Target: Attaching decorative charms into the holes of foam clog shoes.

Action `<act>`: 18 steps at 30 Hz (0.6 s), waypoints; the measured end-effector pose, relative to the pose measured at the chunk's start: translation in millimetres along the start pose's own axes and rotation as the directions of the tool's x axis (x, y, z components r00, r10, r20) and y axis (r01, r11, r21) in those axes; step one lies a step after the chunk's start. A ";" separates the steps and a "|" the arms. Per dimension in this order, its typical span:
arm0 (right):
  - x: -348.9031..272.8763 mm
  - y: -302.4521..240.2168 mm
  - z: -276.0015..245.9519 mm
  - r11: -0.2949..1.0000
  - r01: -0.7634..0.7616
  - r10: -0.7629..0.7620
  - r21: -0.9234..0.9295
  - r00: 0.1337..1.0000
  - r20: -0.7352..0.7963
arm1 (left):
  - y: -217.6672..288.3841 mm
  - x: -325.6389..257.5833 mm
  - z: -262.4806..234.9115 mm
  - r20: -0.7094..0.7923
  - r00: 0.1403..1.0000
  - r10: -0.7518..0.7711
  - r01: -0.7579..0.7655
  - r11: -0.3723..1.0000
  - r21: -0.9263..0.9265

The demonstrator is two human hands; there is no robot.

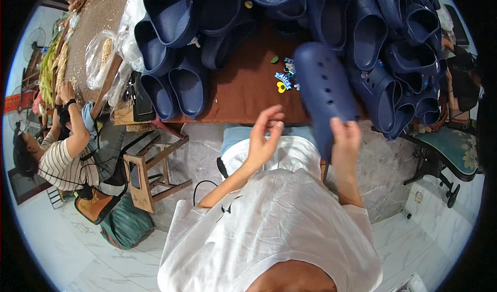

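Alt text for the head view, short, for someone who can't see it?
The right hand holds a navy clog above a brown table piled with more clogs. The left hand is raised, open and empty; small colourful charms lie ahead.

The person is wearing a loose white short-sleeved T-shirt, its fabric creasing in soft folds across the chest and shoulders. The sleeves are ending above the elbows, well back from each hand, leaving both forearms bare. A small dark mark is showing on the shirt front, below the left hand and near the left sleeve edge. Pale blue trousers are showing just beyond the shirt hem, beside the left hand. The right hand is wearing no glove, ring or watch that can be made out; the left likewise.
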State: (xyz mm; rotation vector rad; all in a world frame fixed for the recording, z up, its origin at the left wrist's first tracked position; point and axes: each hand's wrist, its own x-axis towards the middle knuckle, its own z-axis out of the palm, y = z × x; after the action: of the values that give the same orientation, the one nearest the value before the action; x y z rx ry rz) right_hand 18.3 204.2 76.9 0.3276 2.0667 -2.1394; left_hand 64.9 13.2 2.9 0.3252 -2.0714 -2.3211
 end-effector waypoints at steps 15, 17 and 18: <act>23.2 105.4 136.5 0.982 -0.122 0.049 0.142 0.901 0.432 | -24.0 14.6 -48.5 -0.301 0.953 0.042 -0.005 0.992 0.123; 28.4 107.0 137.5 0.990 -0.034 -0.037 0.138 0.874 0.484 | -29.6 17.1 -50.5 -0.303 0.951 0.061 -0.023 0.992 0.127; 25.8 103.1 134.8 0.990 -0.038 -0.033 0.136 0.874 0.484 | -31.8 18.4 -51.2 -0.302 0.950 0.084 -0.045 0.990 0.132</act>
State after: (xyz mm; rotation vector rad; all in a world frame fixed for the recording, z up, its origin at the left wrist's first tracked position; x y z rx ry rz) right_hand 12.7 66.6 -25.6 -0.1846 1.6325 -2.0942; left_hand 59.4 -35.8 -36.2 0.5720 -2.0386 -1.9609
